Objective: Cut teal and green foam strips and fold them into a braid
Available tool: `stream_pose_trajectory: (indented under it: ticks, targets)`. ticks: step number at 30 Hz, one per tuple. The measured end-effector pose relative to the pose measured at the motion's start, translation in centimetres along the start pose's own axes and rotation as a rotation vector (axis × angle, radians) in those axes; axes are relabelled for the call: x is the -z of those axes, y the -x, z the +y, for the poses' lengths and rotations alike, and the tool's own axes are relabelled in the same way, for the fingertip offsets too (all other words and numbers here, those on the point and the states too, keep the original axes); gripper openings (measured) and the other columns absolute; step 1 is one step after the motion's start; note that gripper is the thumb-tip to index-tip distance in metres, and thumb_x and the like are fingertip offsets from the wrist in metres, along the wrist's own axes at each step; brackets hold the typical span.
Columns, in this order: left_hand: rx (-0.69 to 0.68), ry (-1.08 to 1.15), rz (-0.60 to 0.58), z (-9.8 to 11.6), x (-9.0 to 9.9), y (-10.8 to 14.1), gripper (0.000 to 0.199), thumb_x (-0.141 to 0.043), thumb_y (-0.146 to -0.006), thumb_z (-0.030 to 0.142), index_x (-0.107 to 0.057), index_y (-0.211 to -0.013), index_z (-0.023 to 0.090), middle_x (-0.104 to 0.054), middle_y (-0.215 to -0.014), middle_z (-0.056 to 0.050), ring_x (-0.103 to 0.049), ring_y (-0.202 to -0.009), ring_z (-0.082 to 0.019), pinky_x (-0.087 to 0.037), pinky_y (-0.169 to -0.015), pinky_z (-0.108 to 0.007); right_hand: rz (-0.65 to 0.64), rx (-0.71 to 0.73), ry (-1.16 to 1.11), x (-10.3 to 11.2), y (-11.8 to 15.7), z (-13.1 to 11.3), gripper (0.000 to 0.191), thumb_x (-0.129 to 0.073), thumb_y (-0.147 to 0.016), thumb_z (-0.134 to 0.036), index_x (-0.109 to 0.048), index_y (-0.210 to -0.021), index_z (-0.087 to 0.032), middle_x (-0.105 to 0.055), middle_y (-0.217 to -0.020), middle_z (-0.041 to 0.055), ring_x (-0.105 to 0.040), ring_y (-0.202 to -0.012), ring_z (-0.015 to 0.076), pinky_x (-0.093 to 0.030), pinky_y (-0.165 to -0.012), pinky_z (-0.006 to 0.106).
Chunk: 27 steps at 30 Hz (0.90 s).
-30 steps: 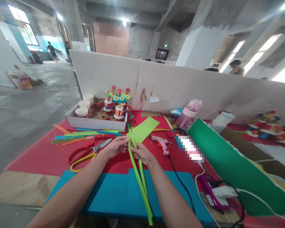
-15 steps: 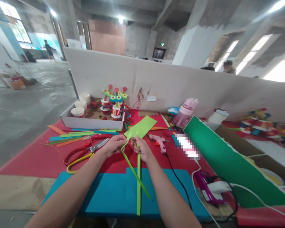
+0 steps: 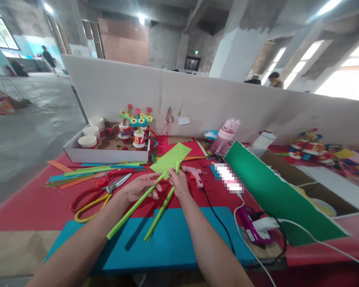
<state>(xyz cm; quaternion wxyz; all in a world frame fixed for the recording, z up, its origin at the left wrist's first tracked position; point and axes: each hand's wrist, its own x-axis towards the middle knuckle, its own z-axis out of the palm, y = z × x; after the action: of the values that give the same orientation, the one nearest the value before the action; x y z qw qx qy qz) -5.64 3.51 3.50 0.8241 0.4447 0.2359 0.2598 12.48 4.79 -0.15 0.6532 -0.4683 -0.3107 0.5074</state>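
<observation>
Mid-frame, my left hand [image 3: 139, 187] is loosely open, a green strip [image 3: 128, 214] crossing its fingers; my right hand [image 3: 179, 183] pinches a second strip [image 3: 159, 215]. Both look cut, their lower ends free; finished-looking figures [image 3: 139, 138] stand left of center.

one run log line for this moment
left hand: at green strip; right hand: holding second green strip; glue gun: right of hands; scissors: left of hands

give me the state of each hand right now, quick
Left hand: fingers loosely spread, a green strip across them; whether it grips cannot be told.
Right hand: closed, pinching a second green strip.
</observation>
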Motion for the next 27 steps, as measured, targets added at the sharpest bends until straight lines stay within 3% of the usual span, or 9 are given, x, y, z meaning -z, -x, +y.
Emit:
stream_pose_trajectory:
  ticks: [4,7,11,16,21,27]
  targets:
    - [0.016,-0.101,0.037,-0.2,0.0,0.0,0.033,-0.059,-0.084,0.039,-0.054,-0.103,0.013,-0.070,-0.084,-0.015,-0.069,-0.069,-0.024,-0.053,-0.067,-0.035,-0.123,-0.081,0.027,0.0,0.5,-0.6,0.038,-0.078,-0.057,-0.042,-0.049,-0.067,-0.018,-0.050,-0.052,-0.0075,-0.025,-0.035,-0.0001,-0.014,-0.033,0.016]
    - [-0.007,-0.168,0.108,-0.6,0.0,-0.5,0.032,-0.062,-0.082,0.040,-0.056,-0.097,0.013,-0.070,-0.079,-0.012,-0.068,-0.065,-0.020,-0.053,-0.065,-0.032,-0.278,-0.139,0.133,-0.6,1.6,-0.9,0.038,-0.077,-0.060,-0.043,-0.052,-0.071,-0.017,-0.050,-0.051,-0.0078,-0.028,-0.034,0.0007,-0.015,-0.033,0.016]
    - [-0.054,-0.270,0.168,-0.9,0.0,-1.0,0.030,-0.067,-0.077,0.038,-0.057,-0.087,0.012,-0.067,-0.067,-0.006,-0.062,-0.051,-0.013,-0.048,-0.053,-0.023,-0.402,-0.184,0.169,-1.2,2.6,-1.1,0.038,-0.075,-0.062,-0.044,-0.051,-0.075,-0.018,-0.039,-0.044,-0.0124,-0.025,-0.033,0.0013,-0.014,-0.034,0.016]
    - [-0.058,-0.316,0.200,-0.9,0.1,-1.1,0.033,-0.062,-0.080,0.044,-0.056,-0.080,0.012,-0.067,-0.062,-0.006,-0.059,-0.044,-0.012,-0.043,-0.047,-0.021,-0.412,-0.163,0.153,-1.2,2.4,-1.1,0.039,-0.066,-0.070,-0.054,-0.051,-0.080,-0.019,-0.050,-0.054,-0.0087,-0.023,-0.034,0.0007,-0.012,-0.033,0.016]
    - [-0.066,-0.336,0.202,-0.9,0.1,-1.1,0.031,-0.060,-0.081,0.043,-0.055,-0.080,0.013,-0.066,-0.061,-0.005,-0.057,-0.043,-0.011,-0.041,-0.044,-0.019,-0.397,-0.093,0.253,-1.1,2.3,-1.0,0.038,-0.065,-0.070,-0.052,-0.053,-0.079,-0.018,-0.048,-0.051,-0.0086,-0.025,-0.035,0.0020,-0.014,-0.033,0.017]
    - [-0.050,-0.363,0.215,-0.9,0.0,-1.0,0.028,-0.061,-0.080,0.042,-0.054,-0.080,0.014,-0.063,-0.057,-0.002,-0.053,-0.040,-0.010,-0.039,-0.041,-0.019,-0.362,-0.112,0.182,-1.3,2.4,-1.0,0.040,-0.068,-0.068,-0.053,-0.053,-0.082,-0.019,-0.048,-0.053,-0.0084,-0.023,-0.035,0.0013,-0.012,-0.033,0.017]
